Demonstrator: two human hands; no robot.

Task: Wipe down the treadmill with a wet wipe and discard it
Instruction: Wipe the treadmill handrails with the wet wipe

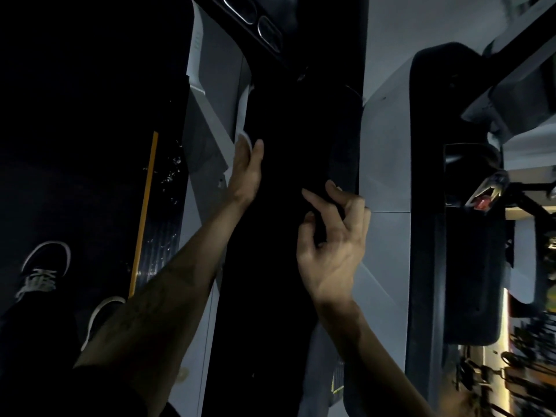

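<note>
Head view, dim and tilted, looks down along a treadmill (388, 164) and the dark floor beside it. At far left a dark shoe (45, 269) with a pale sole and light laces stands on the floor, with a second shoe (102, 314) just right of it, partly hidden behind the forearm. A thin yellow stripe (144, 212) runs lengthwise along a dark ridged edge, with pale specks scattered near its top end. Right of that lies a grey side panel (207, 136) of the machine. The left hand (245, 170) reaches forward with its fingers stretched out and pressed flat against the edge where this grey panel meets the black middle strip (279, 236); a white wipe (245, 139) shows under the fingertips, pinned against the surface by the flat hand, and a pale strip runs on up the edge beyond it. The black strip runs up the centre toward two shiny oval rings (255, 19) at the top. The right hand (334, 245) hovers over the strip's right border, palm half turned up, fingers loosely curled and spread, holding nothing. Further right are more grey panelling, a black padded bar (427, 236) and a small red part (481, 203), then blurred gym equipment at the lower right.
</note>
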